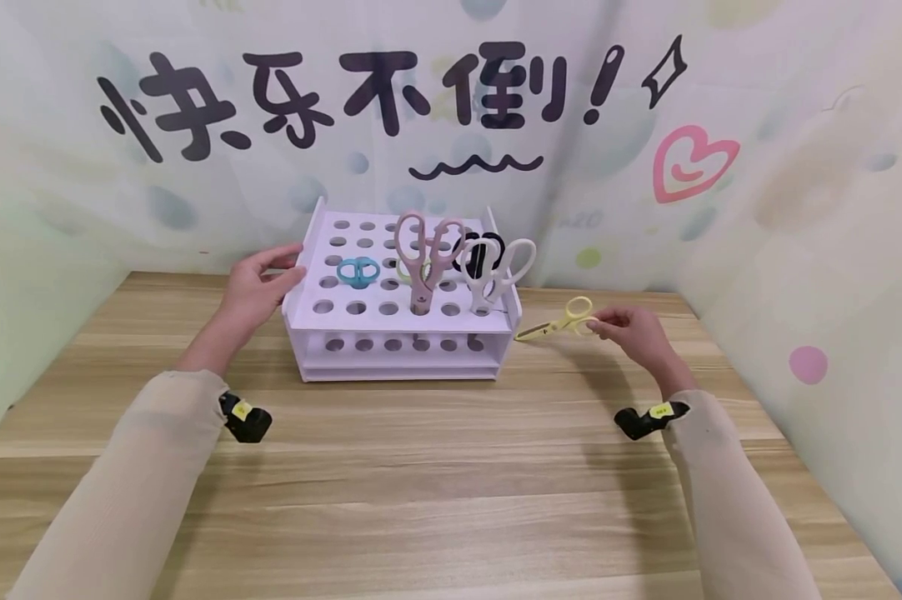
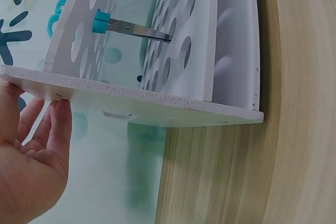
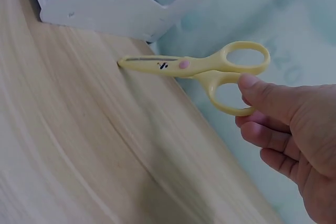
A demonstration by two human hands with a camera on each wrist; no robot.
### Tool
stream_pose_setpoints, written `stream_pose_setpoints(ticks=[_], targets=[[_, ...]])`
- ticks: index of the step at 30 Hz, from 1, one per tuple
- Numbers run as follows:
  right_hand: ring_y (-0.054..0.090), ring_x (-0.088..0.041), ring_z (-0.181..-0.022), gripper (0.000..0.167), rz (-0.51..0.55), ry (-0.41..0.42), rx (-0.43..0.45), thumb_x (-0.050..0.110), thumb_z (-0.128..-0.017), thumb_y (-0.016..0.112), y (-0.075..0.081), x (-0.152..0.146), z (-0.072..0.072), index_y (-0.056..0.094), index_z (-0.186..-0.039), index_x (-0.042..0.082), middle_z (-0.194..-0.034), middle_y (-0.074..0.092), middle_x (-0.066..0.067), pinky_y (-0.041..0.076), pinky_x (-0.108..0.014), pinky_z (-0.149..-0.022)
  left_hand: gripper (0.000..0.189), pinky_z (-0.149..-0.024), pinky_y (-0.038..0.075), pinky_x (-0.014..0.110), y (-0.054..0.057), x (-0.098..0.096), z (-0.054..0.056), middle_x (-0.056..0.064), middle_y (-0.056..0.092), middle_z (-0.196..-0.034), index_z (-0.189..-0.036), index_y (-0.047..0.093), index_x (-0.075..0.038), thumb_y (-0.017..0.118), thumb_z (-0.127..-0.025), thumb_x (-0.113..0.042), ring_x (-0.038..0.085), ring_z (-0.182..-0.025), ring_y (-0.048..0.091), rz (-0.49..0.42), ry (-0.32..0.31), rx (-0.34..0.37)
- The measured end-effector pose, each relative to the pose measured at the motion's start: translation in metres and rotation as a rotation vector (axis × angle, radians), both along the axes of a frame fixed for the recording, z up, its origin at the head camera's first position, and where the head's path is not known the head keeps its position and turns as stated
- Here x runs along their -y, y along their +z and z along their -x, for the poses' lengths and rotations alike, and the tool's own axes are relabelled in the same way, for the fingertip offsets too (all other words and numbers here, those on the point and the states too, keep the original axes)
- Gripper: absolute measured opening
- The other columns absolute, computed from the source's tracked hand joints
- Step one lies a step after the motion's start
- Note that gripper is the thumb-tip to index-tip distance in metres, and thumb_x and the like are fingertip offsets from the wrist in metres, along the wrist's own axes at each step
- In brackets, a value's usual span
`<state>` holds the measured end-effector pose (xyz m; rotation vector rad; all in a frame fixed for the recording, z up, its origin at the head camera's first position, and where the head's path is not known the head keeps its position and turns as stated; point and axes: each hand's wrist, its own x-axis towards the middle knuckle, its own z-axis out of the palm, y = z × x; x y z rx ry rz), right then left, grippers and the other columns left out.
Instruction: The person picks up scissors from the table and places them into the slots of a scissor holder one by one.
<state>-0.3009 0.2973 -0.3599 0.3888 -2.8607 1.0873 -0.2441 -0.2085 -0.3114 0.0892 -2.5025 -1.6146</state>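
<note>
My right hand (image 1: 634, 333) pinches yellow scissors (image 3: 157, 65) by one handle loop, between thumb and fingers. The blades are together and point left, toward a white rack (image 1: 402, 372) of two holed shelves; the tip is close to its right side. On the rack's left side panel (image 2: 131, 100), my left hand (image 1: 252, 287) rests its fingertips against the outer face. In the rack stand small teal scissors (image 1: 358, 272), larger pink scissors (image 1: 421, 287), white scissors (image 1: 487, 287) and black-handled scissors (image 1: 496, 242). A light green handle (image 1: 404, 271) shows partly behind the pink pair.
The rack stands on a wood-grain table (image 1: 421, 492), near its back edge. A printed cloth (image 1: 571, 183) with dark lettering hangs close behind it and along the right side. Each wrist wears a small black camera (image 1: 646, 419).
</note>
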Motion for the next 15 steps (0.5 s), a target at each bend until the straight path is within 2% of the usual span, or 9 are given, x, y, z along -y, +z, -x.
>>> stream_pose_setpoints(ticks=[4, 9, 15], targets=[[0.055, -0.012, -0.068, 0.03, -0.001, 0.005, -0.039, 0.026, -0.087, 0.064, 0.006, 0.007, 0.0, 0.067, -0.093, -0.002, -0.076, 0.064, -0.009, 0.045, -0.024, -0.06, 0.049, -0.074, 0.045, 0.012, 0.0, 0.0, 0.001, 0.013, 0.046, -0.124, -0.137, 0.044, -0.011, 0.055, -0.092, -0.026, 0.026, -0.11, 0.048, 0.0, 0.001, -0.001], [0.053, -0.012, -0.063, 0.023, 0.006, 0.03, -0.107, 0.02, -0.086, 0.066, 0.013, 0.013, -0.001, 0.068, -0.088, -0.003, -0.072, 0.063, -0.005, 0.042, -0.022, -0.055, 0.049, -0.075, 0.045, 0.013, -0.001, 0.001, 0.001, 0.013, 0.045, -0.124, -0.137, 0.044, -0.012, 0.055, -0.091, -0.027, 0.027, -0.111, 0.048, 0.0, -0.004, 0.004], [0.05, -0.014, -0.06, 0.022, -0.008, 0.058, -0.157, 0.018, -0.085, 0.066, 0.024, 0.017, -0.002, 0.068, -0.088, -0.004, -0.071, 0.062, -0.006, 0.039, -0.022, -0.052, 0.049, -0.073, 0.045, 0.012, 0.0, 0.0, 0.0, 0.012, 0.046, -0.123, -0.137, 0.044, -0.012, 0.055, -0.092, -0.025, 0.025, -0.109, 0.049, -0.008, -0.005, -0.001]])
